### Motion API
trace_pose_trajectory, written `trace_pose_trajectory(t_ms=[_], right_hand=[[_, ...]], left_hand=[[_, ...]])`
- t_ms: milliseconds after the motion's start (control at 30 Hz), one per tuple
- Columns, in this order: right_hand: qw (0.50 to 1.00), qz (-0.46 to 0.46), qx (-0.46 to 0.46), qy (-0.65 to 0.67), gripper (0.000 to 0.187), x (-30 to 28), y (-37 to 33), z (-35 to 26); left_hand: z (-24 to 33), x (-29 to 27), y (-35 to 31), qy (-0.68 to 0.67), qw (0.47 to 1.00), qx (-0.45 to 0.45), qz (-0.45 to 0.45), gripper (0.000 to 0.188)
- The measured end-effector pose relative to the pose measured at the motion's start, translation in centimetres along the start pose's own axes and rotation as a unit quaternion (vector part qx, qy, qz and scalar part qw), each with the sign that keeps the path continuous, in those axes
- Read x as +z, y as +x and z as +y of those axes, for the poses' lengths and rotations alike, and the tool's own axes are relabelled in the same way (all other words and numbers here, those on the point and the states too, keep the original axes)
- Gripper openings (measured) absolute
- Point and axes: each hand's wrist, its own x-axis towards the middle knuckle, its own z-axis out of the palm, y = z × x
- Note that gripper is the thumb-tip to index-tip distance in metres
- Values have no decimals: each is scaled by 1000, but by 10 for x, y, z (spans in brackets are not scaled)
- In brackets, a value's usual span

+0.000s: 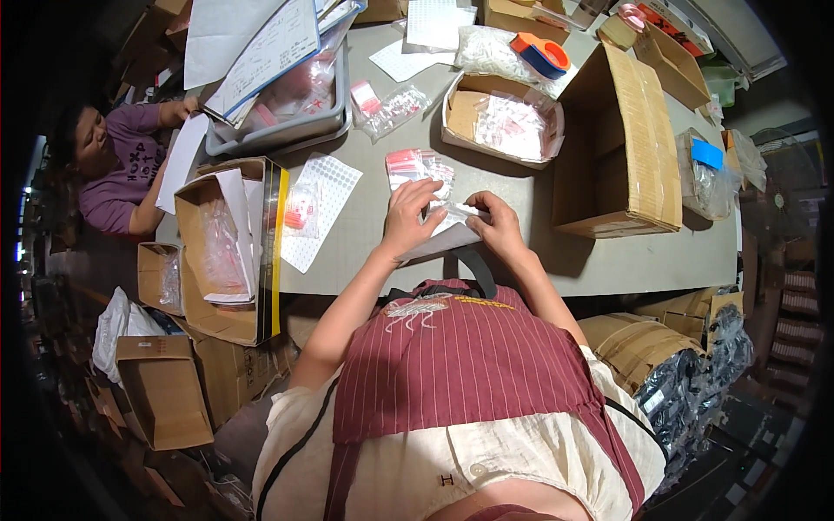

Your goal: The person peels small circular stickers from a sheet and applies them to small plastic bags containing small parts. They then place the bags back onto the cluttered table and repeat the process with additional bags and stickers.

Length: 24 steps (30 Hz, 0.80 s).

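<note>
A white sheet (pixel 445 233) lies bent between my hands at the table's near edge. My left hand (pixel 408 219) has its thumb on the left part of the sheet, with the fingers curled over its far edge. My right hand (pixel 499 227) pinches the sheet's right side between thumb and fingers. Just beyond my left fingertips rests a fanned stack of small clear zip bags (pixel 417 167) with red strips. What lies under my fingers is partly hidden.
An open carton (pixel 618 143) stands at right, beside a shallow box (pixel 504 122) of small bags. At left are a grey bin (pixel 278 139), a black-and-yellow box (pixel 271 252) and a dotted sticker sheet (pixel 334 182). Another person (pixel 130 169) sits at the far left.
</note>
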Motion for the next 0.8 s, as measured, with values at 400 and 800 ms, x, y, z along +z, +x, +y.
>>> trace_pose_trajectory(t_ms=[400, 800], right_hand=[[975, 18, -191, -108, 26, -7, 4, -17], [964, -131, -172, -156, 18, -21, 44, -18]], left_hand=[[1, 0, -2, -8, 1000, -2, 5, 22], [5, -1, -2, 16, 1000, 19, -8, 21]])
